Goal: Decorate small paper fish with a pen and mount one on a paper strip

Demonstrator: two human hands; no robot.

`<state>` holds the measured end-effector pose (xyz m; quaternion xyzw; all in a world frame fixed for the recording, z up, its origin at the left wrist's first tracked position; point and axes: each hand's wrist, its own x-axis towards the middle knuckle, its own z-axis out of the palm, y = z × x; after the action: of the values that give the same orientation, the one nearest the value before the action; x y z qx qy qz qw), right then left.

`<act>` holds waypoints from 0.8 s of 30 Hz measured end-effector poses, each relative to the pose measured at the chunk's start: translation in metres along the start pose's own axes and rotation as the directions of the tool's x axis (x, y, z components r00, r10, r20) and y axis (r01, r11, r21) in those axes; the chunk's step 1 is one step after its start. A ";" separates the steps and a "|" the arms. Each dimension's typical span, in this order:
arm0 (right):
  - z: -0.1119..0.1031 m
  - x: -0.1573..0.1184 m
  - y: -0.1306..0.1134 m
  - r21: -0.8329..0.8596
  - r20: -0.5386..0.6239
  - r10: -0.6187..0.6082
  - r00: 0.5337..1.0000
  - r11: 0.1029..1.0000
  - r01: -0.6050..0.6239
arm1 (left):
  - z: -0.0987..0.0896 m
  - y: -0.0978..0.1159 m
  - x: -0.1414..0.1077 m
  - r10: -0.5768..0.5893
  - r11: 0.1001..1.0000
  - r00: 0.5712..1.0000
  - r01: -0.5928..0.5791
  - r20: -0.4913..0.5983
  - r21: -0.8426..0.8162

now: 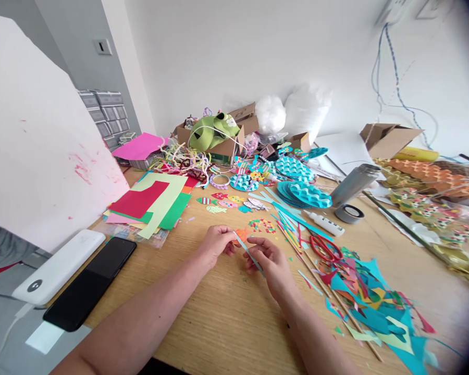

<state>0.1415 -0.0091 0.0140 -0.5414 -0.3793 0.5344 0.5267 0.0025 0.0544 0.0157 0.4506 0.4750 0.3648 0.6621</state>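
Note:
Between my hands a narrow light-blue paper strip (241, 241) runs slantwise above the table. My left hand (220, 241) pinches its upper end between thumb and fingers. Farther down the strip, my right hand (269, 260) is closed on it with thumb and fingertips. Just behind the strip shows an orange paper cutout (242, 234), partly hidden by my fingers; whether a hand touches it I cannot tell. Past my hands lie a patch of small coloured paper bits (262, 225) and several paper fish (220, 196).
Red-handled scissors (325, 249), a white glue bottle (325, 223) and coloured scraps (369, 291) lie to the right. Blue wavy paper discs (303, 194) and a steel flask (355, 185) stand farther back. At left are coloured sheets (168, 190), a phone (91, 281) and a white power bank (58, 265).

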 end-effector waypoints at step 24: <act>-0.001 -0.002 0.007 -0.115 -0.073 -0.154 0.985 0.983 0.145 | -0.010 0.001 0.010 0.006 0.907 1.000 0.003 0.019 -0.420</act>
<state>0.1407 -0.0124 0.0072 -0.5609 -0.4259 0.4490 0.5500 -0.0045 0.0662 0.0121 0.3016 0.3783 0.4543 0.7480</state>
